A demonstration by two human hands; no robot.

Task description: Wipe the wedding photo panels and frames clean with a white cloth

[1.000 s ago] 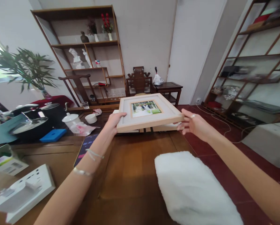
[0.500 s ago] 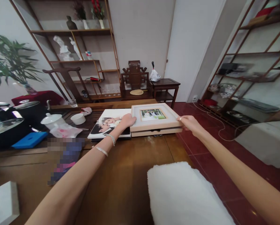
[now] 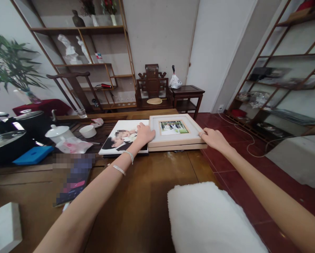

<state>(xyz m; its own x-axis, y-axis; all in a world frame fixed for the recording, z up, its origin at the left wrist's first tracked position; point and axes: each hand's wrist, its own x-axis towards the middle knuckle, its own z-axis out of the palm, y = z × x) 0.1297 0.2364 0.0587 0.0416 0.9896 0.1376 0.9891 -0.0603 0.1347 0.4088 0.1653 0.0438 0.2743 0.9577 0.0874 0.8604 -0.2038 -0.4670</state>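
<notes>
A light wooden picture frame with a small photo in its middle lies on top of another pale frame near the table's far right corner. My left hand is closed on its left edge. At the opposite edge, my right hand is closed with fingertips and thumb on the rim. Just left of the frames, a large photo print lies flat on a dark item, partly covered by my left hand and wrist.
On the wooden table stand a white lidded bowl, a white cup, dark pots and a blue block. White fluffy cloth sits in front. Behind are a chair and a side table.
The upper frame has come down onto the lower one, closing the gap along their front edges. Both hands still grip its sides.
</notes>
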